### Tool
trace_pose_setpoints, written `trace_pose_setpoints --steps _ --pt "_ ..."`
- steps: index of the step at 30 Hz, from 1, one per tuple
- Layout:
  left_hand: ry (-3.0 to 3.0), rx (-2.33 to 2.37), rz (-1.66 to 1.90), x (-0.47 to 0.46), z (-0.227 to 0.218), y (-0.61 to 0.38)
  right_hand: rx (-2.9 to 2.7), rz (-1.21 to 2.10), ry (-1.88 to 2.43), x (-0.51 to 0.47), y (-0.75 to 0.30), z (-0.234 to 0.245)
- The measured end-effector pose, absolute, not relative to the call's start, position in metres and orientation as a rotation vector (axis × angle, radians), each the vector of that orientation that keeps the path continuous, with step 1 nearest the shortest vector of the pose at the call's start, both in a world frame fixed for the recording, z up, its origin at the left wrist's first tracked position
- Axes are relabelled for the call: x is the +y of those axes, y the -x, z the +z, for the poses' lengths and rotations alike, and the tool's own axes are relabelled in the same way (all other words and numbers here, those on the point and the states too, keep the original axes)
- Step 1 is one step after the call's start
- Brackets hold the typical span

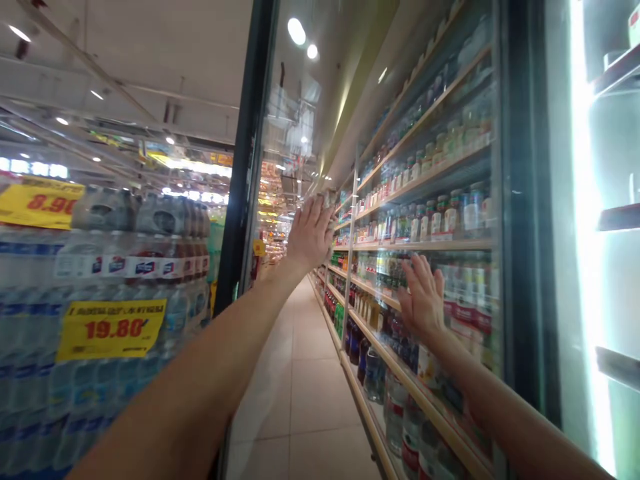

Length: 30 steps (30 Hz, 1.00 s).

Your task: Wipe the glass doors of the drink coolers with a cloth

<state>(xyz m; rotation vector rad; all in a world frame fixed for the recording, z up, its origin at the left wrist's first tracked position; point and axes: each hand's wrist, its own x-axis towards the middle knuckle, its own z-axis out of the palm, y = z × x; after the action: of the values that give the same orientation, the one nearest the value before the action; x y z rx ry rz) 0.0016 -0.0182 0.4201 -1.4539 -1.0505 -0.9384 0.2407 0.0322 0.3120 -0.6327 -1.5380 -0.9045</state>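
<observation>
A tall glass door with a dark frame stands in front of me. My left hand reaches far forward and lies flat on the glass near its left edge, fingers stretched upward and holding nothing. My right hand is lower and to the right, also spread open against the glass, empty. Through the pane I see long shelves of bottles and jars running down the aisle.
Stacked packs of water bottles with yellow price tags fill the left. The door's dark left edge rises in the middle. A lit cooler interior with shelves is at the far right. A tiled aisle floor runs ahead.
</observation>
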Motion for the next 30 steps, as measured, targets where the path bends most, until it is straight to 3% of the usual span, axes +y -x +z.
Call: trace_pose_setpoints --steps 2,6,11,16,22,27,30 --pt "1.491 -1.003 -0.921 -0.013 0.414 -0.015 -1.539 -0.893 0.645 0.033 -0.241 0.313" --pt "1.784 -0.720 -0.479 -0.010 0.408 -0.034 -1.548 -0.898 0.656 0.036 -0.248 0.311" --pt "1.458 -1.140 -0.978 -0.007 0.421 -0.049 -1.522 -0.898 0.706 0.041 -0.259 0.309" --pt "1.741 -0.747 -0.531 0.000 0.414 -0.064 -1.510 -0.908 0.702 0.042 -0.261 0.308" --pt "1.502 -0.977 -0.968 0.003 0.422 -0.053 -1.495 -0.909 0.722 0.043 -0.263 0.307" --pt "1.815 -0.545 -0.392 0.002 0.398 -0.069 -1.488 -0.891 0.709 0.043 -0.263 0.299" --pt "1.766 -0.685 -0.495 0.002 0.401 -0.077 -1.471 -0.884 0.658 0.037 -0.260 0.302"
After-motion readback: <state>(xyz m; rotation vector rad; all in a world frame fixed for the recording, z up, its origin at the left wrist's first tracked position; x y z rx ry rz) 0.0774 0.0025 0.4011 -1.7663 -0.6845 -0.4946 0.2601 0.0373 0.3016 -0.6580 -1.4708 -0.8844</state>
